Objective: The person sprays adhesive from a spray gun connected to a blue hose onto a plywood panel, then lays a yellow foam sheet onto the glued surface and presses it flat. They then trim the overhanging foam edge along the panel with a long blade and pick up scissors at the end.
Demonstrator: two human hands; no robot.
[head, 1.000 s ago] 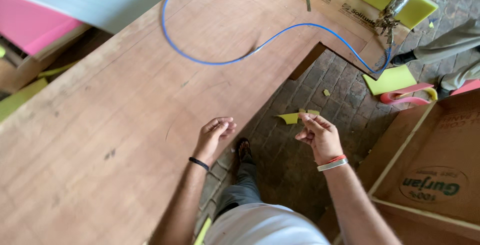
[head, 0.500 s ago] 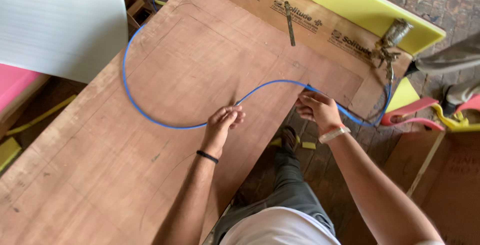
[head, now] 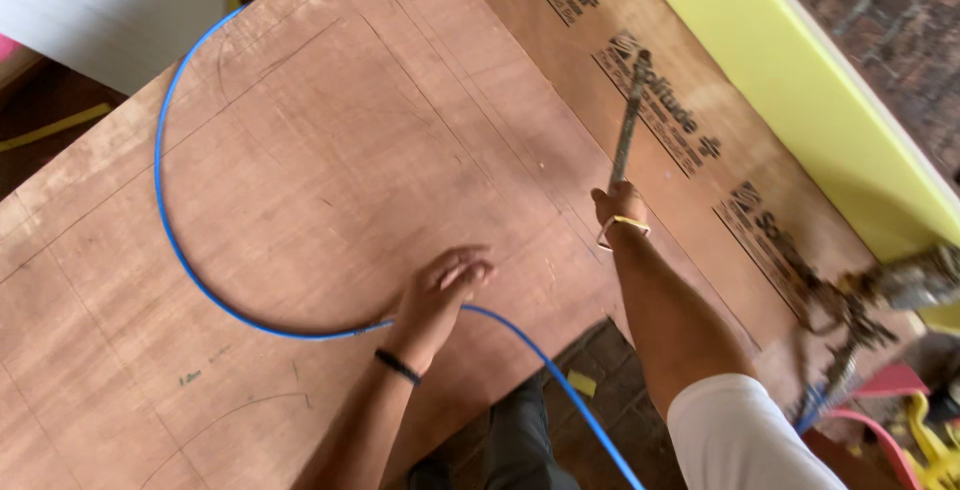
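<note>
Head view
Left hand: the left hand lies open and flat on the blue hose.
Right hand: the right hand is closed around a thin metal tool.
Hose: it curves across the brown wood board.

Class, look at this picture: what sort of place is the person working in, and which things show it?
Probably a carpentry workshop: a large plywood sheet with pencilled cutting lines, a blue hose looped across it, and a yellow board beside it.
</note>
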